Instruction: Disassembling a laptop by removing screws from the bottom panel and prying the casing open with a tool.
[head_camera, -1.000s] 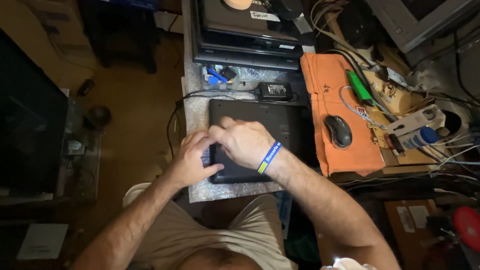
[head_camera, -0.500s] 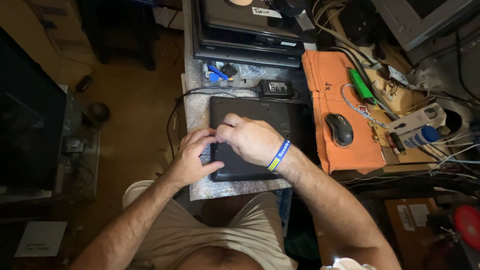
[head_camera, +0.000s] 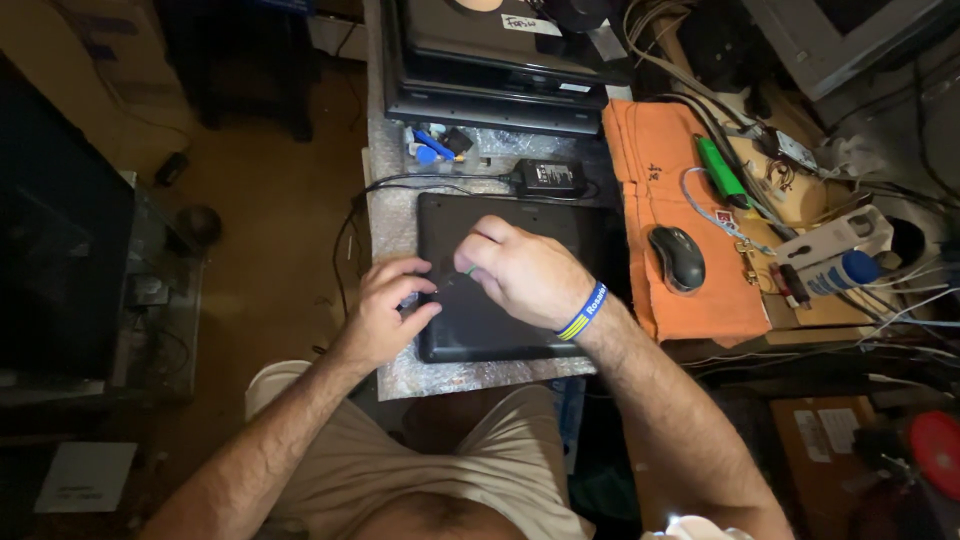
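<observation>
Two bare hands meet over a closed black laptop (head_camera: 500, 330) that lies flat on a sheet of bubble wrap (head_camera: 390, 215) at the near end of the bench, just in front of the seated person's knees. The left hand (head_camera: 385, 310) rests on the laptop's left edge, fingers curled down against the casing. The right hand (head_camera: 520, 275), with a blue and yellow wristband (head_camera: 583, 312) at the wrist, hovers over the middle of the casing, its fingertips pinched together on something small and greenish that I can't make out. Just beyond the laptop sits a black power adapter (head_camera: 548, 177) with its cable looping off to the left. To the right, an orange cloth (head_camera: 650, 150) carries a dark mouse (head_camera: 677, 257) and a green marker (head_camera: 722, 172).
</observation>
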